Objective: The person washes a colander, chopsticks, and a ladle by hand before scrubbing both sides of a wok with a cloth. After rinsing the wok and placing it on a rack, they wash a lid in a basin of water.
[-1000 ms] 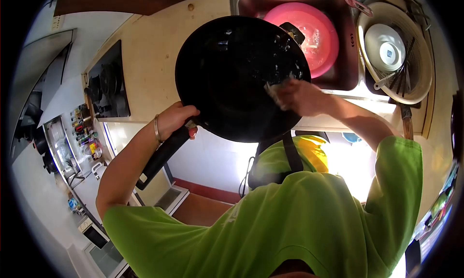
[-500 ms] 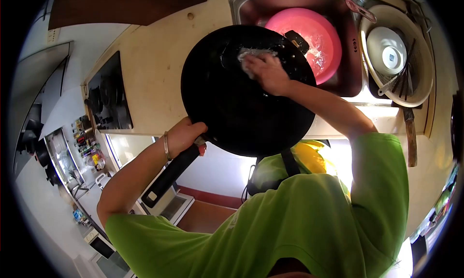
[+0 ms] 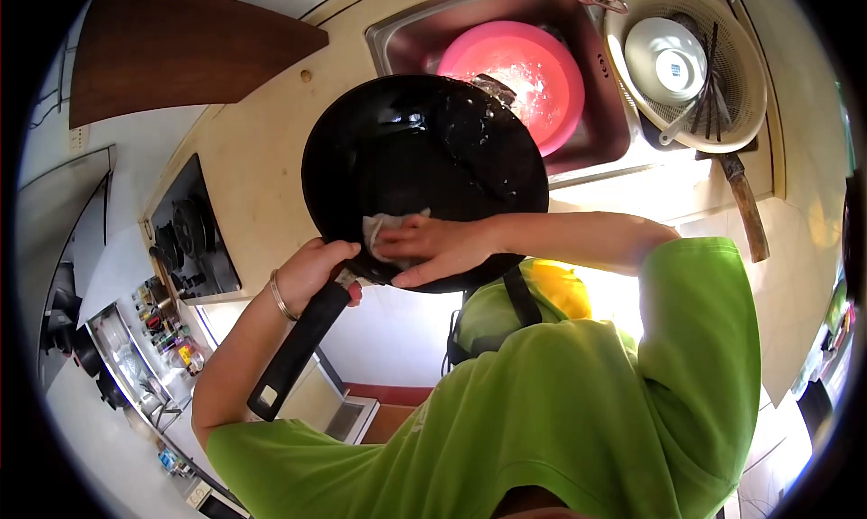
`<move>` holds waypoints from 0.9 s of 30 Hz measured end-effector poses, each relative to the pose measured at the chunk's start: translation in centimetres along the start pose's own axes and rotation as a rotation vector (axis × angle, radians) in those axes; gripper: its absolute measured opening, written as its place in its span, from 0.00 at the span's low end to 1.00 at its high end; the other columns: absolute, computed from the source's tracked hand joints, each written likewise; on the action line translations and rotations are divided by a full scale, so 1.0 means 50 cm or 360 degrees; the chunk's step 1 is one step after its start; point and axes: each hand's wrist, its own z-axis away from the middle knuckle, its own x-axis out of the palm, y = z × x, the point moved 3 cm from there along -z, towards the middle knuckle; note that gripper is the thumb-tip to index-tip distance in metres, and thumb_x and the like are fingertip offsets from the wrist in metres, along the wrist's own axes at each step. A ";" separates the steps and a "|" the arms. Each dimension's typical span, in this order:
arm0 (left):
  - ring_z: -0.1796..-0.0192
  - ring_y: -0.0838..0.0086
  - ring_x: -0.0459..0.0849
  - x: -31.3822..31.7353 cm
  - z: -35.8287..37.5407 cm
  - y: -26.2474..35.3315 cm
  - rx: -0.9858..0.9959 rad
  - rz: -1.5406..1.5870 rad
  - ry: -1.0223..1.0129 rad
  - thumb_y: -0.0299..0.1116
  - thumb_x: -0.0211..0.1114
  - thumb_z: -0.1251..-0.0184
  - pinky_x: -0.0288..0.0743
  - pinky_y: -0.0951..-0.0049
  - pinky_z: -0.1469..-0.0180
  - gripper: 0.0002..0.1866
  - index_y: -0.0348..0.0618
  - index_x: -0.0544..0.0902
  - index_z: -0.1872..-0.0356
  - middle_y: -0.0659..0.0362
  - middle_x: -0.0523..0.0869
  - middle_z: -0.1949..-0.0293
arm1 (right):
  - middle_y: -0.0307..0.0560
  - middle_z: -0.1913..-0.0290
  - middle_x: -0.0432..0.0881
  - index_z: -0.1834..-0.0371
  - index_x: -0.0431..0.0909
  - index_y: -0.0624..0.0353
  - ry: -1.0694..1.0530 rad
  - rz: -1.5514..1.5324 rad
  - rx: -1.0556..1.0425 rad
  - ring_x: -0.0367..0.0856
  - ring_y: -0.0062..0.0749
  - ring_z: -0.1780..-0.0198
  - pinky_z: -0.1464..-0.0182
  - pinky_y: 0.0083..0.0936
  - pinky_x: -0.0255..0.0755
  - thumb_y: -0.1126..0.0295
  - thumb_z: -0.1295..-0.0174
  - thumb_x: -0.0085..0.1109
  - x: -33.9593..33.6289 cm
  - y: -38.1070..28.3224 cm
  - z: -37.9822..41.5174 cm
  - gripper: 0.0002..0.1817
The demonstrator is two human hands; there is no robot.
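A large black wok with suds and wet spots inside is tilted over the counter and the sink's near left edge. My left hand grips it at the base of its long black handle, thumb on the rim. My right hand presses a pale cloth against the inner wall of the wok, close to the handle side. Behind the wok, a pink basin with water stands in the steel sink; a dark object shows at its near edge.
At right, a beige strainer basket holds a white bowl and utensils. A wooden-handled tool sticks out past the counter edge. A dark cooktop lies at left, and a brown board is at upper left.
My right hand and the cloth have moved from the far side of the wok down to near its handle. The wok is tilted differently, and the view has shifted.
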 end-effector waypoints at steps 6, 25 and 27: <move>0.78 0.70 0.79 0.024 0.012 0.029 0.0096 0.0010 -0.0167 0.41 0.51 0.41 0.77 0.73 0.74 0.19 0.30 0.73 0.64 0.46 0.80 0.72 | 0.56 0.43 0.61 0.40 0.56 0.58 0.0042 -0.0123 0.0002 0.57 0.49 0.46 0.43 0.38 0.55 0.52 0.51 0.51 -0.016 -0.039 0.046 0.36; 0.73 0.65 0.76 0.137 -0.003 0.234 0.2544 -0.2534 -0.0005 0.43 0.71 0.70 0.70 0.68 0.70 0.21 0.44 0.76 0.71 0.57 0.77 0.75 | 0.58 0.71 0.75 0.61 0.71 0.64 0.0613 -0.0441 0.0055 0.75 0.45 0.67 0.64 0.32 0.68 0.73 0.61 0.54 -0.141 -0.046 0.139 0.19; 0.79 0.63 0.75 0.151 -0.025 0.255 0.2454 -0.2241 -0.0213 0.41 0.71 0.69 0.68 0.68 0.75 0.15 0.44 0.74 0.88 0.59 0.75 0.86 | 0.57 0.71 0.75 0.63 0.71 0.64 0.0626 -0.0537 0.0148 0.76 0.43 0.67 0.65 0.31 0.68 0.72 0.60 0.55 -0.166 -0.042 0.155 0.18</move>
